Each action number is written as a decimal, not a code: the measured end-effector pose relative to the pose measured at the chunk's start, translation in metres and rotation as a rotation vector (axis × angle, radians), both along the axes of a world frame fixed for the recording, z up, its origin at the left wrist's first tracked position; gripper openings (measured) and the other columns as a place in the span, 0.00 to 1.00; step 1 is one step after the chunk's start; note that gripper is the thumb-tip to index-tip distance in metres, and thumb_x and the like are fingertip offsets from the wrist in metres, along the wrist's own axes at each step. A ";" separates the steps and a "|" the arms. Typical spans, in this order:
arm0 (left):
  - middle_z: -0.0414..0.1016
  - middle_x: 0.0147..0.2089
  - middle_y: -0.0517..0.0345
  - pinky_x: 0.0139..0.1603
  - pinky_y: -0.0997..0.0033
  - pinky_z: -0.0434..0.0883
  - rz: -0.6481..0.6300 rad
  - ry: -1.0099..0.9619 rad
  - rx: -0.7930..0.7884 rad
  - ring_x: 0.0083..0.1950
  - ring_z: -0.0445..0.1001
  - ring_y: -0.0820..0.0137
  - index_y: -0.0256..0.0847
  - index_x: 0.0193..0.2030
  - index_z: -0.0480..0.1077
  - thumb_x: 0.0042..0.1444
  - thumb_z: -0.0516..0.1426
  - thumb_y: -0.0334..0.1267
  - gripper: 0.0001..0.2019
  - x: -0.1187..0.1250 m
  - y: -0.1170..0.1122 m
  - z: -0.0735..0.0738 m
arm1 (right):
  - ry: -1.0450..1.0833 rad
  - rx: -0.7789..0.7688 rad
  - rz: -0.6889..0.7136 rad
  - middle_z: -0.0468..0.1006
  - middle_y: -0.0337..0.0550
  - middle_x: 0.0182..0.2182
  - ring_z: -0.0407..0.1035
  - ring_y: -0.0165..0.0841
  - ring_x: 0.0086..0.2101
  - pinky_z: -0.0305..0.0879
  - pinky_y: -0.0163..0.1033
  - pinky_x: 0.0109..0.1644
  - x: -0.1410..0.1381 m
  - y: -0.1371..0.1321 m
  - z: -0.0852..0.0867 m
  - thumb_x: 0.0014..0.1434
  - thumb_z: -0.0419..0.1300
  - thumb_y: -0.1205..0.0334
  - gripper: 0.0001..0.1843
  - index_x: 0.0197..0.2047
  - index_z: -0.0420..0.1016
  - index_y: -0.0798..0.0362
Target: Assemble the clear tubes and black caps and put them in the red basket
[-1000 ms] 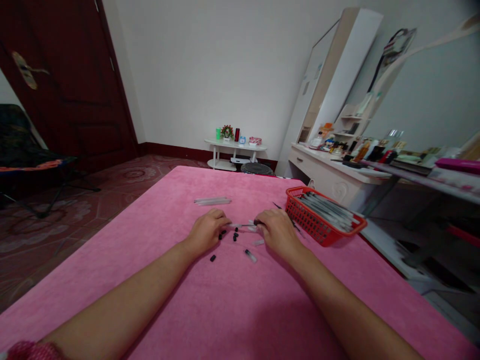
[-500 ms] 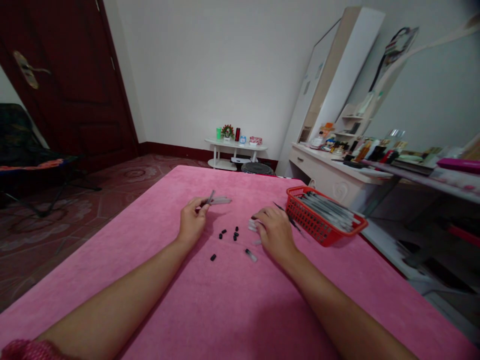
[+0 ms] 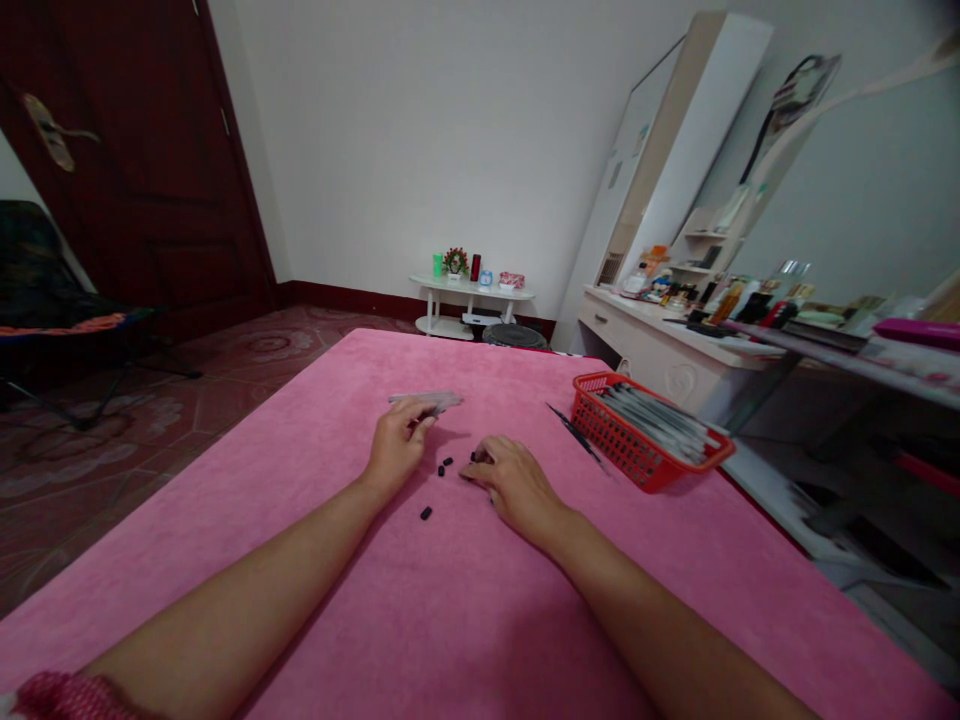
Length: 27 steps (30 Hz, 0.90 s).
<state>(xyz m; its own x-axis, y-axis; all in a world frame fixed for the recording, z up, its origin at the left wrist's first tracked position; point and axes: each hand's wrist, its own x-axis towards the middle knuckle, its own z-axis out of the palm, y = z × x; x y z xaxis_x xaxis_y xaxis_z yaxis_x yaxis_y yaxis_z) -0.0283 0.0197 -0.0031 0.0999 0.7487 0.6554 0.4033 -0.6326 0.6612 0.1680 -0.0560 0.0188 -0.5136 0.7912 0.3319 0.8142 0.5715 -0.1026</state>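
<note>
My left hand (image 3: pixel 401 440) rests low over the pink cloth, thumb and fingers closed together. A thin grey tube, seemingly a pen barrel (image 3: pixel 442 409), pokes out past the fingertips. Just beyond lie several pale clear pen barrels (image 3: pixel 409 397) side by side. My right hand (image 3: pixel 519 485) is palm down, its thumb and forefinger closing around a small black plug (image 3: pixel 474 457). Between the hands are two more black plugs (image 3: pixel 448 461), and another black plug (image 3: pixel 426 513) sits nearer me. The right hand hides the cloth beneath it, where clear caps lay.
A red plastic basket (image 3: pixel 615 445) full of grey pens (image 3: pixel 656 418) stands at the table's right edge. Beside it lies a slim black pen (image 3: pixel 574 432). Pink cloth (image 3: pixel 420 620) covers the table. A cluttered dresser (image 3: pixel 667 335) stands to the right.
My right hand has moved left from the clear caps to the black plugs. My left hand has come slightly nearer and right; its grey barrel no longer points up.
</note>
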 end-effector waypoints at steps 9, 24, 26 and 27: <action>0.73 0.40 0.52 0.47 0.65 0.67 -0.054 0.232 0.109 0.45 0.69 0.66 0.40 0.42 0.73 0.56 0.52 0.28 0.11 0.001 -0.005 0.002 | 0.322 -0.048 -0.114 0.76 0.43 0.34 0.69 0.32 0.36 0.61 0.38 0.44 0.006 0.001 -0.001 0.57 0.56 0.67 0.06 0.36 0.74 0.53; 0.71 0.39 0.52 0.41 0.68 0.66 -0.124 0.657 0.121 0.44 0.67 0.65 0.41 0.41 0.74 0.56 0.52 0.30 0.11 0.009 -0.019 0.009 | 1.204 -0.395 -0.252 0.75 0.39 0.24 0.69 0.30 0.23 0.67 0.35 0.27 0.007 0.013 -0.015 0.43 0.61 0.62 0.08 0.30 0.73 0.55; 0.71 0.38 0.53 0.41 0.69 0.66 -0.131 0.672 0.121 0.44 0.67 0.65 0.41 0.41 0.74 0.55 0.52 0.29 0.11 0.009 -0.020 0.009 | 1.176 -0.375 -0.244 0.74 0.38 0.23 0.69 0.30 0.23 0.67 0.34 0.27 0.006 0.012 -0.014 0.43 0.60 0.63 0.07 0.29 0.72 0.54; 0.71 0.38 0.53 0.41 0.69 0.66 -0.134 0.676 0.122 0.44 0.67 0.65 0.41 0.41 0.74 0.55 0.52 0.29 0.11 0.009 -0.021 0.009 | 1.162 -0.370 -0.240 0.74 0.38 0.23 0.69 0.29 0.23 0.67 0.34 0.27 0.006 0.012 -0.013 0.43 0.60 0.63 0.06 0.29 0.72 0.54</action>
